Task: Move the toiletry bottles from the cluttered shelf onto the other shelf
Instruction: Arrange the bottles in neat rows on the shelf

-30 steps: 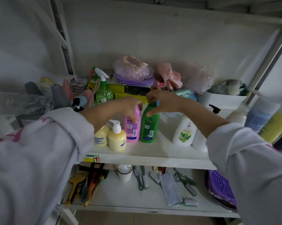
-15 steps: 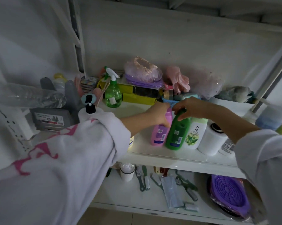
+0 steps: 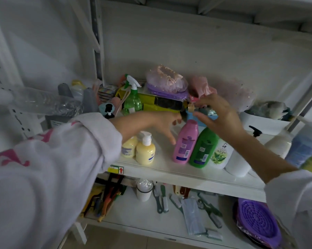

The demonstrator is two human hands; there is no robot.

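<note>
A pink bottle (image 3: 185, 143) and a green bottle (image 3: 203, 148) stand upright, side by side, on the white middle shelf (image 3: 169, 170). My left hand (image 3: 160, 123) hovers just left of the pink bottle's cap, fingers spread, holding nothing. Above the green bottle's cap is my right hand (image 3: 219, 115), fingers apart, close to a small gold-capped item (image 3: 191, 108). A white leaf-label bottle (image 3: 220, 153) touches the green one. Two yellow pump bottles (image 3: 145, 150) stand to the left.
A green spray bottle (image 3: 132, 101), yellow boxes and bagged pink items crowd the shelf's back. A white tub (image 3: 237, 165) and a pump bottle (image 3: 279, 142) stand at the right. The lower shelf (image 3: 148, 218) holds brushes, tools and a purple basket (image 3: 259, 220). A clear plastic bottle (image 3: 36, 101) lies at the left.
Both hands have let go of the pink and green bottles, which now stand free. The hands lifted up and toward the shelf's back with fingers spread.
</note>
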